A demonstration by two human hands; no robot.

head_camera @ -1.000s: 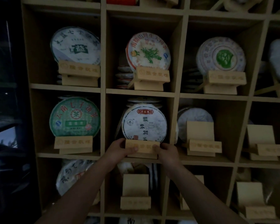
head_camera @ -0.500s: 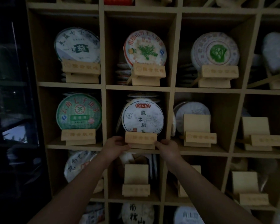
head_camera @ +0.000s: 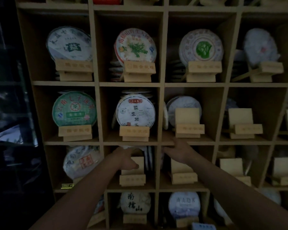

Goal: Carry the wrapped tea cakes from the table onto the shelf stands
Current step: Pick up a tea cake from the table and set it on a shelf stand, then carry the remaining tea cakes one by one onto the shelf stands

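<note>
A wooden shelf (head_camera: 161,83) of square cubbies fills the view. A white wrapped tea cake (head_camera: 135,111) with red and black print stands on a wooden stand (head_camera: 134,131) in the middle cubby. My left hand (head_camera: 125,158) hangs in front of the cubby below, over an empty stand (head_camera: 132,179), holding nothing. My right hand (head_camera: 179,149) is just below the shelf board, fingers relaxed, also holding nothing. Other cakes sit on stands: a green one (head_camera: 74,109) at the left and several in the top row.
Empty stands (head_camera: 189,125) (head_camera: 243,124) occupy the cubbies to the right, with spare cakes tucked behind. More cakes stand in the bottom row (head_camera: 135,203) (head_camera: 184,205). A dark glass surface (head_camera: 13,105) borders the shelf on the left. The light is dim.
Both hands have let go of the stand under the white cake and dropped below that shelf board. The view has shifted slightly.
</note>
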